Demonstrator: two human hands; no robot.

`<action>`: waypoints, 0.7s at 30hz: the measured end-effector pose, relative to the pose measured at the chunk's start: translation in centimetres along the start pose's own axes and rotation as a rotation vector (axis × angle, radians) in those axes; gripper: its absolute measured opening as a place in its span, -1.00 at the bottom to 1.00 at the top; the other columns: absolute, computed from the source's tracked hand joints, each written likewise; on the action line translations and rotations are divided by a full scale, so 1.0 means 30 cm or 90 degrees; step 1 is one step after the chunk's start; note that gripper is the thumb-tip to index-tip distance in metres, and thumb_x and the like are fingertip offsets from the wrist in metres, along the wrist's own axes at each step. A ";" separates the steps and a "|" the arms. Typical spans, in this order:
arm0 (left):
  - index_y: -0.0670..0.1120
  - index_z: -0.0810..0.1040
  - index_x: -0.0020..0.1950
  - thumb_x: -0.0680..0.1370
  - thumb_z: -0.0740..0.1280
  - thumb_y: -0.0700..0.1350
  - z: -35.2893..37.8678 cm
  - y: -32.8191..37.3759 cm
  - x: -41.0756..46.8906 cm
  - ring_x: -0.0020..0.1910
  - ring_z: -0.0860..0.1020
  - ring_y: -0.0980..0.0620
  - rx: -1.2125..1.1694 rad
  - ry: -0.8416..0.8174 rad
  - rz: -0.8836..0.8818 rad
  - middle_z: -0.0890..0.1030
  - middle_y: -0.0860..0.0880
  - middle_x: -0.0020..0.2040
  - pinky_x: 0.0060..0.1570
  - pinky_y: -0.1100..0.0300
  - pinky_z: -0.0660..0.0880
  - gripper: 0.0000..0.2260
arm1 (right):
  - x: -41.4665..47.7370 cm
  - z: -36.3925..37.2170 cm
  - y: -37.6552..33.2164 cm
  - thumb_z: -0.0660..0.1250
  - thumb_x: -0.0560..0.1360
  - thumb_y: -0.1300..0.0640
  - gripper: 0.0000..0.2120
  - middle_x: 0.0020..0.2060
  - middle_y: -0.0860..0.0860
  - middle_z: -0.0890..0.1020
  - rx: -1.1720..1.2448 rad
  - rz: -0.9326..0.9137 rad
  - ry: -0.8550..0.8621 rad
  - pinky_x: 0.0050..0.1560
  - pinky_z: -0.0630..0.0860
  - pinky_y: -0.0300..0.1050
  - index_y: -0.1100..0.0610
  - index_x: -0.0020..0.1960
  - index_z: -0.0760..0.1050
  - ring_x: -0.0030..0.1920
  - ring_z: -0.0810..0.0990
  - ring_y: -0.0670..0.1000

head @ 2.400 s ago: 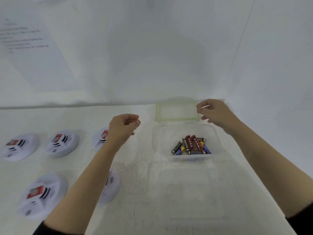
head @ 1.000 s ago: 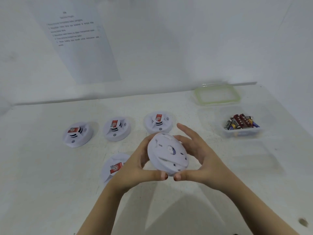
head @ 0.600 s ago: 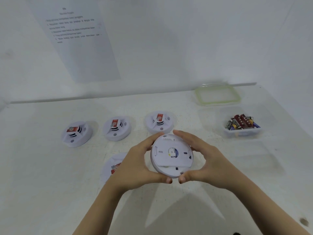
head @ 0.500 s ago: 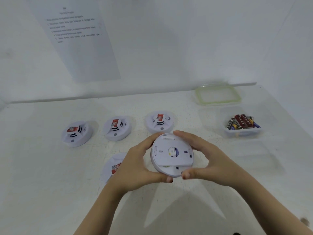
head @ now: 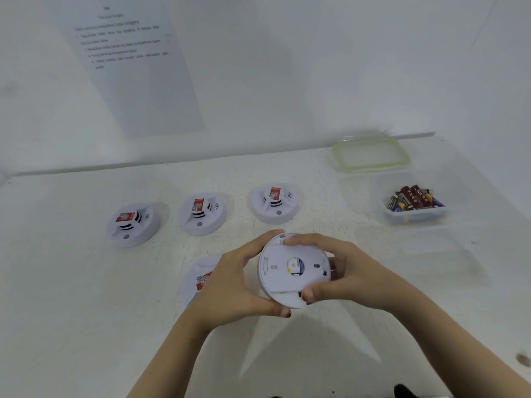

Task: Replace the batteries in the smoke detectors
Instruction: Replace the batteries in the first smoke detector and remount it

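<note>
Nearest, both hands hold one round white smoke detector (head: 293,270) up above the white table (head: 86,311), its flat back turned to the camera. The left hand (head: 230,288) grips its left edge, thumb under the bottom rim. The right hand (head: 353,271) grips the right edge — thumb low, fingers over the top. Just left of the left hand and partly hidden by it, another detector (head: 198,278) with a red label lies on the table. Farther back, three more detectors (head: 201,214) sit in a row. Far right is a clear box (head: 413,218) holding batteries (head: 413,198), and beyond it the green-rimmed lid (head: 370,153) — lying flat. A printed sheet (head: 135,67) hangs on the far wall.
</note>
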State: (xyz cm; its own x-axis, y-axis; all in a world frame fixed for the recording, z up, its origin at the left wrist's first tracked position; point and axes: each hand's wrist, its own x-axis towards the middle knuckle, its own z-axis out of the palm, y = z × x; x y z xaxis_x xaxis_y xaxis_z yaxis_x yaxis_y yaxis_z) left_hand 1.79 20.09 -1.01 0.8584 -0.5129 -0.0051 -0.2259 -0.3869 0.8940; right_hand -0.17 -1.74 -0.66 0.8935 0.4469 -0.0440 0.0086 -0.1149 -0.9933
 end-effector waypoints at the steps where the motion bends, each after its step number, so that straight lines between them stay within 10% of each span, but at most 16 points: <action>1: 0.08 0.41 0.39 0.17 0.65 -0.27 -0.002 -0.003 -0.001 0.31 0.46 0.15 -0.002 -0.006 0.000 0.55 0.14 0.26 0.25 0.17 0.44 -0.14 | 0.000 0.001 -0.001 0.52 0.30 0.30 -0.42 0.25 -0.16 0.51 -0.001 0.004 -0.006 0.08 0.57 0.16 -0.08 0.24 0.50 0.18 0.55 0.04; 9: 0.11 0.43 0.37 0.16 0.65 -0.27 -0.010 -0.006 -0.011 0.31 0.45 0.22 -0.005 -0.013 0.021 0.56 0.20 0.24 0.24 0.34 0.39 -0.15 | -0.006 -0.014 -0.034 0.54 0.31 0.27 -0.41 0.25 -0.25 0.47 -0.101 0.029 -0.032 0.05 0.57 -0.13 -0.19 0.22 0.50 0.16 0.54 -0.07; 13: 0.08 0.43 0.39 0.17 0.66 -0.25 -0.020 -0.006 -0.007 0.32 0.46 0.17 0.000 -0.024 0.027 0.57 0.16 0.26 0.30 0.14 0.41 -0.15 | -0.012 -0.014 -0.056 0.57 0.28 0.13 -0.39 0.38 -0.28 0.29 -0.289 -0.054 0.043 0.28 0.34 -0.27 -0.28 0.22 0.47 0.41 0.19 -0.29; 21: 0.04 0.45 0.37 0.16 0.65 -0.26 -0.059 -0.046 -0.017 0.25 0.54 0.14 -0.017 0.013 0.058 0.60 0.13 0.23 0.17 0.29 0.48 -0.18 | -0.045 -0.033 -0.024 0.47 0.27 -0.06 -0.46 0.42 -0.26 0.21 -0.319 -0.076 0.228 0.28 0.29 -0.35 -0.18 0.23 0.45 0.35 0.20 -0.39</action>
State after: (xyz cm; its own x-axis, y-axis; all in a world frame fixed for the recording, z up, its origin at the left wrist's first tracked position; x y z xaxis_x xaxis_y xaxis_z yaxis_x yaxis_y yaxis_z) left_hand 2.48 22.25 -1.45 0.8444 -0.5288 0.0858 -0.2910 -0.3183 0.9022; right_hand -0.94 -3.14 0.23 0.9676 0.1671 0.1895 0.2499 -0.5226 -0.8152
